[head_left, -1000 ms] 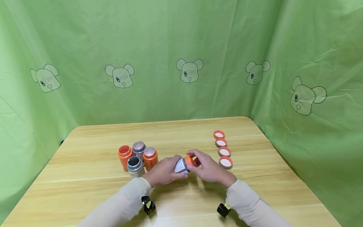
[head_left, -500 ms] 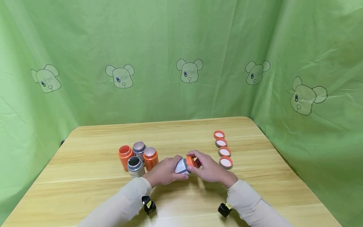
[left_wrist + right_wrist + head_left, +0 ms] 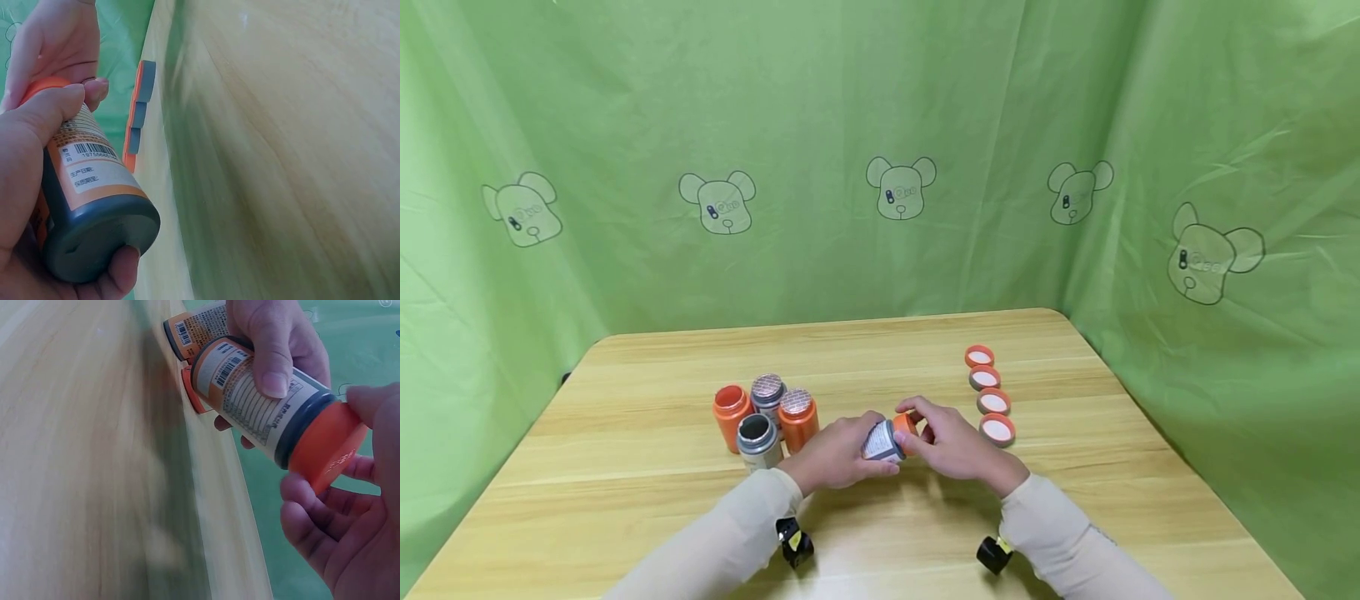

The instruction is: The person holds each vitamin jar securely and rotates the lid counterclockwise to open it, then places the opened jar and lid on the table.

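A dark grey bottle point(image 3: 880, 443) with a printed label lies tilted in my left hand point(image 3: 838, 452), its capped end pointing right. The left thumb presses along the label point(image 3: 94, 164), and fingers curl beneath the bottle's base in the left wrist view. My right hand point(image 3: 955, 446) grips the orange screw cap point(image 3: 328, 447) between thumb and fingers. That cap sits on the bottle's mouth; whether it is loose I cannot tell. Both hands are above the middle of the wooden table.
Several uncapped bottles stand left of my hands: an orange one point(image 3: 731, 421) and a grey one point(image 3: 761, 446) with open mouths, others point(image 3: 799, 421) with foil seals. Right of my hands, several caps point(image 3: 994, 402) lie in a row, white liners up. Green curtain point(image 3: 820, 267) surrounds the table.
The orange cap and the fingertips on it have turned and shifted slightly. Otherwise the hands and the bottle stay in nearly the same place.
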Demonstrator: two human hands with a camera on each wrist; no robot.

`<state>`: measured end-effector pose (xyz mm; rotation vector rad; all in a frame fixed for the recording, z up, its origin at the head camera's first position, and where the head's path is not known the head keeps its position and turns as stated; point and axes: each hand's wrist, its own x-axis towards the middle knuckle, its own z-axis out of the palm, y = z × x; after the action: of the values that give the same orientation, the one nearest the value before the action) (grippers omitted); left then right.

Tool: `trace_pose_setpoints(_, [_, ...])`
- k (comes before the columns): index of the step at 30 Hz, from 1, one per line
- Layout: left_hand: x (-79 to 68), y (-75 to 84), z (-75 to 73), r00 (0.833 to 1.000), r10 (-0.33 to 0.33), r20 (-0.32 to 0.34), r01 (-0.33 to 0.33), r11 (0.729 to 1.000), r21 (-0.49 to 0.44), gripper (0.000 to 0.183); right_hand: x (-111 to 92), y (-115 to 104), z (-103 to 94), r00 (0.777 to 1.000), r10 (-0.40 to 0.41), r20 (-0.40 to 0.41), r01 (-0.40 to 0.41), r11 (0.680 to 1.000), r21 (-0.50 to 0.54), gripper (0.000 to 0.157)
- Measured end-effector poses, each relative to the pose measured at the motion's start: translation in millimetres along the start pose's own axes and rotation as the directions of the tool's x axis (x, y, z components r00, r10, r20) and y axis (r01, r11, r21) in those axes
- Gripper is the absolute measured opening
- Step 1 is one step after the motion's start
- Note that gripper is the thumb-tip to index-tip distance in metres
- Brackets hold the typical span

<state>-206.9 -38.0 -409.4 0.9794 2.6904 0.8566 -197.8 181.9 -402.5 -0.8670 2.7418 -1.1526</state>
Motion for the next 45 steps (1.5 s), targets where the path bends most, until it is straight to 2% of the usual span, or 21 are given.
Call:
trace_pose_setpoints(9, [0.0,-0.9,0.9,1.0,0.001,-0.003,-0.001,1.0,0.007,0.057,-2.6,0.9,-1.5,0.998,-0.055,0.037,0.053,0.998,0.043,0.043])
trace_pose_setpoints(13, [-0.2,-0.2,0.5,1.0,-0.001,-0.005,0.001,1.0,0.003,0.058,-2.2,0.4,-1.7,0.998,-0.058,0.022,0.058,0.998,0.0,0.045])
trace_pose_setpoints(19, [0.9,0.3,0.5,1.0,0.006,-0.003,-0.006,1.0,-0.004,0.06,-0.4,0.8,-0.7,1.0,-0.023,0.004,0.024,0.998,-0.053,0.045])
trace_pose_setpoints(28, [1.1,0.2,1.0,1.0,-0.005,0.003,0.005,1.0,-0.009,0.06,-1.2,0.2,-0.7,0.999,-0.017,0.027,0.017,1.0,0.016,0.045])
trace_pose_setpoints(36, [1.4,1.0,1.0,1.0,-0.007,0.005,0.007,1.0,-0.016,0.059,-2.2,-0.7,-1.4,0.999,-0.022,0.026,0.021,0.999,0.027,0.046])
trace_pose_setpoints(45, [0.8,1.3,0.7,1.0,-0.012,0.002,0.012,1.0,-0.012,0.058,-2.5,0.1,-2.1,0.997,-0.077,0.028,0.076,0.996,0.037,0.046])
